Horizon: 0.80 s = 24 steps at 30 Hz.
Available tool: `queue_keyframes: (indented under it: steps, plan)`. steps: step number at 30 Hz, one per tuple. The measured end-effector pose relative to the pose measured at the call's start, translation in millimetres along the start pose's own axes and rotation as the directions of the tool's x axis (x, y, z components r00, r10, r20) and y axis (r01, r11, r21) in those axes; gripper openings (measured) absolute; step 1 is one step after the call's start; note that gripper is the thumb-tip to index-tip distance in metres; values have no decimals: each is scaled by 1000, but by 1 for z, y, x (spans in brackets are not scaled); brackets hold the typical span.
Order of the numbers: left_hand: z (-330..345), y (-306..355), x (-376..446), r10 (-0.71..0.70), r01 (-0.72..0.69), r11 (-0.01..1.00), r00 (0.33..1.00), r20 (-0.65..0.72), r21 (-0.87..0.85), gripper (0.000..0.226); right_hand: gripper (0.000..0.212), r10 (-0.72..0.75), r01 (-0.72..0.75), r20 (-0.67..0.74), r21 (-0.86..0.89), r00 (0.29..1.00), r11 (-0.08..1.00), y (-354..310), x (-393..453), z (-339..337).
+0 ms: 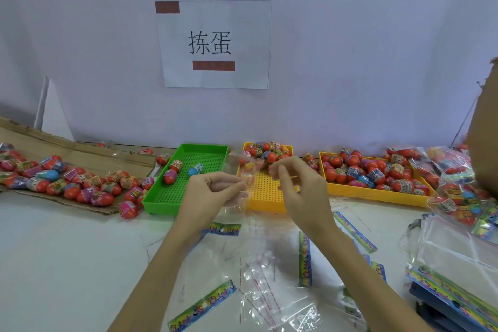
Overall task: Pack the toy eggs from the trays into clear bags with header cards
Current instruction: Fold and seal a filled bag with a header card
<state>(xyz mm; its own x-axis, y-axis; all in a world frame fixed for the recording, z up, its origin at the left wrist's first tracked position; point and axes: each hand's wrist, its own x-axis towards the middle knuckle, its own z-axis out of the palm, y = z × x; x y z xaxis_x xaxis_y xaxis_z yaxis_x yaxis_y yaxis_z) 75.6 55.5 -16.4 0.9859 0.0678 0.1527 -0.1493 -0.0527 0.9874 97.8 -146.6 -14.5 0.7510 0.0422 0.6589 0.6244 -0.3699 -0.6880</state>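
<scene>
1. Nearest the camera, loose clear bags [269,296] with colourful header cards [202,306] lay scattered flat on the white table [67,264], and a neat stack of more bags [455,269] sat at the right edge
2. Both forearms reached forward over these bags, and the hands met above the near end of the middle tray
3. The left hand [213,191] had its fingers curled and pinched one side of a clear bag [244,197] held up between the two hands
4. The right hand [296,183] pinched the other side of that same bag with thumb and fingertips, the remaining fingers loosely bent
5. The held bag hung over the small yellow tray [265,194], whose far end carried a heap of toy eggs [266,152]
6. Just left of it stood a green tray [188,178] with three eggs [172,171] on its perforated floor
7. To the right, a larger yellow tray [377,191] was full of red eggs [372,170]
8. A flattened cardboard sheet [80,153] at the far left carried many more eggs [67,180], and filled bags [458,186] were piled at the far right
9. A paper sign [214,43] hung on the wall behind
</scene>
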Motion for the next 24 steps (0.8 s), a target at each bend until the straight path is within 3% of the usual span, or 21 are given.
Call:
queue_keyframes:
  steps: [2, 4, 8, 11, 13, 16, 19, 24]
  plan:
    - [-3, -1, 2, -26, 25, 999, 997, -73, -23, 8, 17, 138, -132, 78, -73, 987, 989, 10, 5, 8]
    - [-5, -2, 5, -52, 47, 998, 992, -117, -43, 7, 22, 201, -169, 166, -188, 965, 967, 20, 14, 16]
    - [-5, -4, 8, -46, 50, 999, 981, -189, 16, 7, 28, 179, -85, 268, -327, 947, 941, 36, 34, 38]
    - [-5, -6, 8, -30, 39, 998, 980, -195, 44, 7, 29, 134, -49, 177, -417, 975, 908, 45, 52, 54]
    - [-5, -6, 7, -24, 33, 999, 982, -188, 43, 6, 42, 172, -72, 141, -531, 975, 844, 52, 65, 60]
    - [-5, -5, 7, -30, 34, 999, 984, -175, 20, 7, 66, 293, -34, 268, -681, 918, 731, 66, 77, 62]
    - [-5, -6, 7, -29, 39, 998, 984, -175, 54, 8, 71, 357, 22, 384, -707, 851, 707, 74, 83, 63]
    - [-8, -7, 10, -39, 45, 998, 989, -142, 42, 11, 53, 325, 36, 393, -683, 860, 729, 66, 90, 59]
